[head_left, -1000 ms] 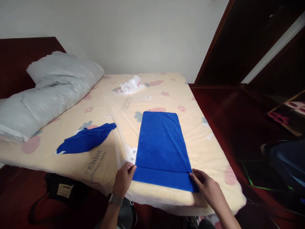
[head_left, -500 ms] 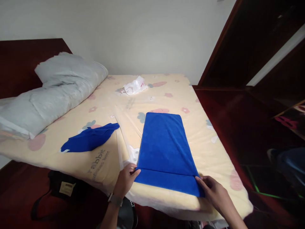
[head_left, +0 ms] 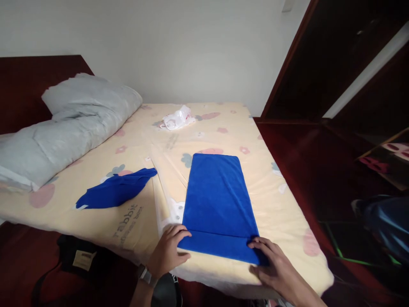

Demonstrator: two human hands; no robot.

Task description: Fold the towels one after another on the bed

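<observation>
A blue cloth (head_left: 217, 194) lies flat near the front edge of the bed, with a strip folded over along its near end. At the strip's left end, my left hand (head_left: 169, 250) rests its fingers on the fold, thumb apart below. My right hand (head_left: 275, 264) touches the strip's right end, its fingertips on the cloth and its thumb spread toward me. Neither hand grips anything. Farther left lies a second, crumpled blue cloth (head_left: 116, 189) with a small white tag.
The bed (head_left: 287, 230) has a patterned cream sheet. A white plastic bag (head_left: 178, 118) lies toward the wall, and a grey quilt (head_left: 79, 121) is bunched at the left. A black bag (head_left: 84, 256) sits on the floor at lower left.
Both hands have let go of the fold's corners and opened, thumbs now off the cloth. The folded strip still lies in place. The view has shifted slightly.
</observation>
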